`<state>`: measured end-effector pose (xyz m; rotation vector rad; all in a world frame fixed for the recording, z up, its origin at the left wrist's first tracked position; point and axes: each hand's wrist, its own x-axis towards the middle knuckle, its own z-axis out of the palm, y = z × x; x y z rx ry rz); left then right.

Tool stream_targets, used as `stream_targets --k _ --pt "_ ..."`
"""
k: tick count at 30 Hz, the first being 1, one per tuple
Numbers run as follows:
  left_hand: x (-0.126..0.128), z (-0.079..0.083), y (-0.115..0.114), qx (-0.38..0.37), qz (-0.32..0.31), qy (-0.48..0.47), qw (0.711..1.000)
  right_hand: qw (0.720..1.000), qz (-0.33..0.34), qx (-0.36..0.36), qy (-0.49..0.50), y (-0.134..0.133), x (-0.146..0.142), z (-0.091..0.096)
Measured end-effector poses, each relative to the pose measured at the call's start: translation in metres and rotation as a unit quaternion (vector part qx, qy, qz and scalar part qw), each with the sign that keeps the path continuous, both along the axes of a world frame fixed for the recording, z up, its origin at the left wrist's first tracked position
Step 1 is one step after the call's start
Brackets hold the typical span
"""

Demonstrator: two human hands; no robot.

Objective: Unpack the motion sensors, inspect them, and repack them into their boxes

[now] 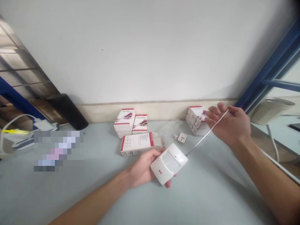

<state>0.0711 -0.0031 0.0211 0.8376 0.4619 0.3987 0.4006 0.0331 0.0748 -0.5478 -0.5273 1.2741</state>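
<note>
My left hand (146, 165) is wrapped round a white motion detector (169, 164), held tilted above the table with its window and small red logo facing me. From its upper right edge a thin telescopic antenna (206, 133) stands out, long and slanting up to the right. Thumb and forefinger of my right hand (231, 123) pinch the antenna's far tip; the other fingers are curled loosely. Just behind the detector lie a small white square bracket (182, 137) and a smaller white piece (175, 137). An opened white-and-red box (140, 143) lies beside my left hand.
Several white-and-red boxes (124, 120) stand against the wall, with another stack (195, 120) behind my right hand. A clear plastic bag (170, 125) lies between them. At left are a black cylinder (67, 111), a power strip (30, 137) and a blurred-out item (58, 151).
</note>
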Motion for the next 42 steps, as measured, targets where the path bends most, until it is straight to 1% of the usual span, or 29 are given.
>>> stream_targets --k 4,9,11,13,16,18,22,25,28,30,38,42 --pt "0.002 -0.001 0.001 0.004 0.025 -0.008 1.000 0.998 0.034 0.017 -0.045 -0.003 -0.015 -0.001" --pt "0.004 -0.006 0.001 -0.002 0.043 -0.025 0.999 0.988 0.115 0.003 -0.106 -0.013 -0.057 -0.009" --pt "0.003 -0.007 0.001 -0.005 0.051 -0.028 0.998 0.982 0.135 -0.004 -0.135 -0.017 -0.071 -0.010" --pt "0.002 -0.007 0.001 -0.005 0.057 -0.032 0.998 0.976 0.146 -0.011 -0.159 -0.021 -0.079 -0.010" --pt "0.000 -0.007 0.001 -0.005 0.051 -0.031 0.998 0.973 0.143 -0.010 -0.182 -0.023 -0.084 -0.011" --pt "-0.001 -0.009 0.002 -0.013 0.049 -0.029 0.998 0.970 0.143 -0.006 -0.194 -0.023 -0.087 -0.015" --pt "-0.001 -0.012 0.003 -0.034 0.065 -0.045 0.996 0.959 0.176 -0.017 -0.224 -0.025 -0.102 -0.031" --pt "-0.001 -0.013 0.003 -0.046 0.087 -0.059 0.993 0.960 0.199 -0.039 -0.193 -0.028 -0.113 -0.041" --pt "0.000 -0.011 0.001 -0.052 0.094 -0.064 0.992 0.967 0.199 -0.062 -0.149 -0.032 -0.118 -0.043" --pt "0.000 -0.011 0.001 -0.055 0.096 -0.060 0.992 0.966 0.205 -0.065 -0.144 -0.035 -0.120 -0.042" --pt "-0.001 -0.014 0.002 -0.072 0.114 -0.048 0.990 0.939 0.275 -0.052 -0.200 -0.044 -0.129 -0.048" --pt "-0.002 -0.014 0.002 -0.066 0.111 -0.052 0.990 0.936 0.286 -0.032 -0.203 -0.044 -0.129 -0.050"
